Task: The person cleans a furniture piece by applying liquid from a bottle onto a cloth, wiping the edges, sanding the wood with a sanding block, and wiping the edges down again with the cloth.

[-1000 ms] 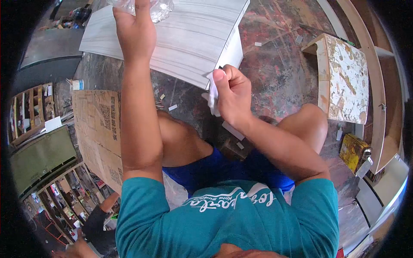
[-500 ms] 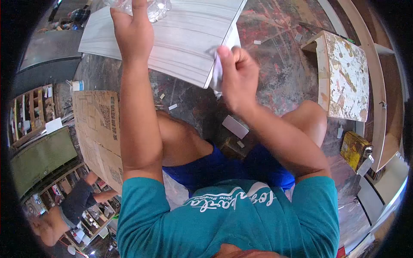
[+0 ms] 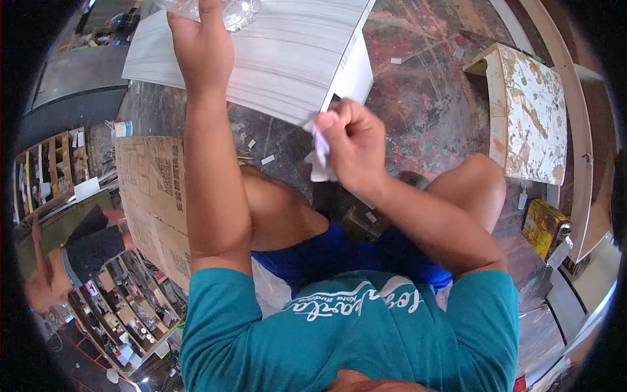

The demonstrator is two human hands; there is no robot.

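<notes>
My right hand (image 3: 356, 147) is closed, pinching a crumpled white cloth (image 3: 321, 160) between thumb and fingers. It is at the near right corner of a white panel with grey streaks (image 3: 281, 65), and I cannot tell whether the cloth touches it. A white side (image 3: 356, 68) extends below the panel's right edge. At the top of the view my left hand (image 3: 204, 52) is closed around a clear plastic container (image 3: 238, 14) over the panel. The frame edge cuts off part of that hand and the container, so its exact kind is hidden.
A paint-spattered white stool-like box (image 3: 530, 114) stands at right, with a yellow can (image 3: 543, 223) below it. A cardboard sheet (image 3: 153, 196) leans by my left arm. Shelves with small items (image 3: 130, 310) and another person (image 3: 85, 261) are at left. Small offcuts (image 3: 268, 159) lie on the floor.
My right hand has moved with the cloth from the panel's right edge down and left to its near corner. My left hand stays in place. The other person has shifted upward in view.
</notes>
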